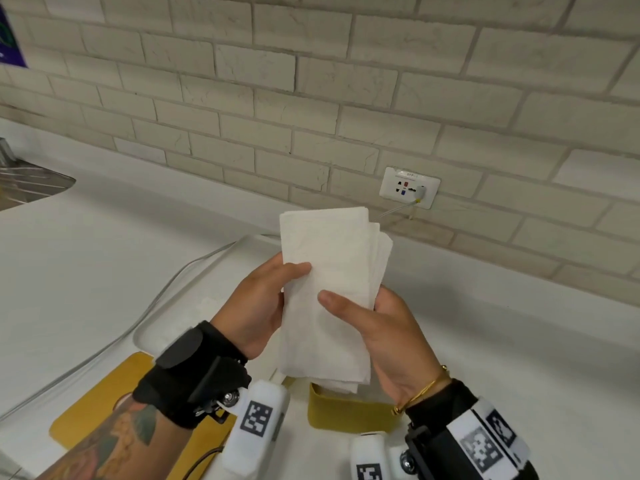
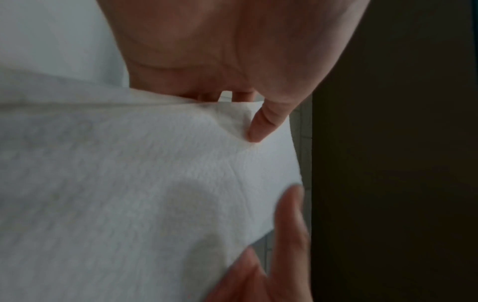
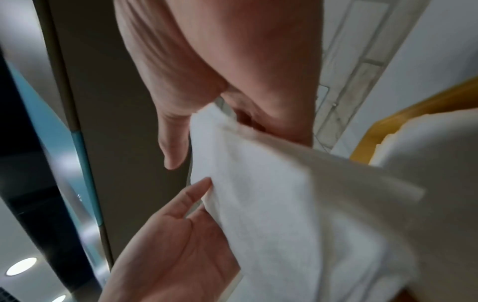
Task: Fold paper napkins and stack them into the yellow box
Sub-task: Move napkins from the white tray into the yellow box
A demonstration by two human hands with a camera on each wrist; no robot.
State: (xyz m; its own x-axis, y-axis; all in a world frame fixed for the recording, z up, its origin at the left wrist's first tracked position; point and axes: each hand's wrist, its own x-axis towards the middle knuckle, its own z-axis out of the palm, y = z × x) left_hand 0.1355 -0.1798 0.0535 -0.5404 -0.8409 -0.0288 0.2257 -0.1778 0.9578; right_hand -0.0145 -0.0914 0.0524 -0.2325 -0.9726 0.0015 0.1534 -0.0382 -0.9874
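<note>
Holding folded napkins (image 1: 329, 292), both hands

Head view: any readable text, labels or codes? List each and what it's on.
Wall socket plate: small printed line along its top, too blurred to read.
Wrist camera mounts: black-and-white square marker codes, no letters.
Purple poster: cut off at the frame edge, nothing legible.
Napkins: no print.

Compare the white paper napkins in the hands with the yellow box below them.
The white folded paper napkins are held up in the air, left hand and right hand gripping them with thumbs in front; the yellow box rests on the white countertop. The napkins are soft, thin layers fanned at the top right; the box looks rigid. The napkins show almost whole; the box is partly hidden by them and the wrists.
</note>
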